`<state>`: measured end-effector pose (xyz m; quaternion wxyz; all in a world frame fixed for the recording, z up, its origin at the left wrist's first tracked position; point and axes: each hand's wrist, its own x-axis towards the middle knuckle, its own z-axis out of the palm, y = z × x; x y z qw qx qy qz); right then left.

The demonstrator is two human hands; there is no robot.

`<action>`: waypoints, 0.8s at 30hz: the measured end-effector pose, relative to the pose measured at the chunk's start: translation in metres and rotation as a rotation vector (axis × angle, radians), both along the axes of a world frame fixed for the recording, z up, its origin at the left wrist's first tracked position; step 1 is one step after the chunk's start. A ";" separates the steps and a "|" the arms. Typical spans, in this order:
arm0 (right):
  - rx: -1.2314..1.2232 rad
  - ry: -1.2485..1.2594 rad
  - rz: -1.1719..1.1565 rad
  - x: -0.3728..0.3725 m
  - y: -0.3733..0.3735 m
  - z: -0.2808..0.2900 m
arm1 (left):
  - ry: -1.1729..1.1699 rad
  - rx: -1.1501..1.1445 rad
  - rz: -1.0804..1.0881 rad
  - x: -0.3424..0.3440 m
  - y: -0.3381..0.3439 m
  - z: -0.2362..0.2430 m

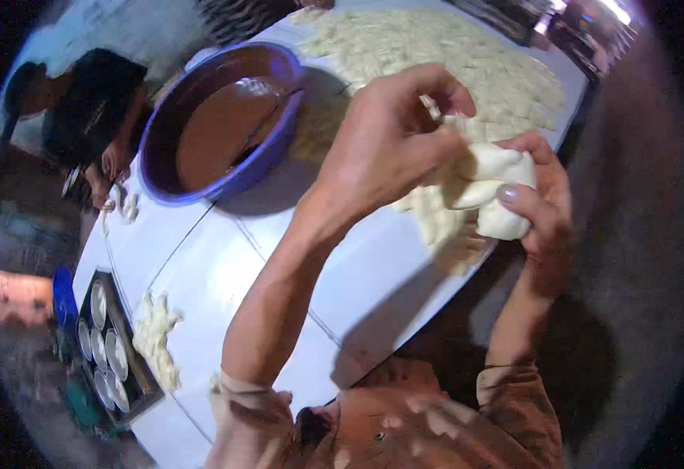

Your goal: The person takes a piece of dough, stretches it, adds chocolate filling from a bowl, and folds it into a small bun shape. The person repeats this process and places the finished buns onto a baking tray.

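A soft lump of pale dough [498,168] is held up over the table's right edge. My right hand [547,199] wraps round its right side, thumb pressed on the front and fingers behind. At the dough's upper left, my left hand [393,129] is closed, its thumb and curled fingers pinching at a bit of the dough; the fingertips are partly hidden. Below and beyond both hands, many small pale dough pieces [428,47] lie spread across the white table [224,258].
Left of my hands stands a purple basin [150,168] of brown liquid, with a dark utensil in it. A dough scrap [156,336] lies near a dark tray [148,383] of several round tins. Across the table, a person [95,109] handles dough strips [129,205].
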<state>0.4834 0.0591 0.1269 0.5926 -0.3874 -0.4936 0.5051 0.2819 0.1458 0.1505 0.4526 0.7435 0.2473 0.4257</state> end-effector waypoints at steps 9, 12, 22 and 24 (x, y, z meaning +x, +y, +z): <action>-0.202 0.009 0.526 -0.170 0.000 -0.034 | -0.059 -0.042 0.372 -0.210 -0.100 -0.004; -0.113 -0.051 0.626 -0.241 -0.001 -0.052 | -0.063 -0.065 0.677 -0.270 -0.145 -0.027; -0.355 -0.436 0.576 -0.328 -0.006 -0.202 | 0.371 -0.492 1.190 -0.387 -0.259 -0.211; -0.223 -0.694 0.337 -0.314 -0.007 -0.205 | 0.467 -0.434 1.261 -0.381 -0.260 -0.200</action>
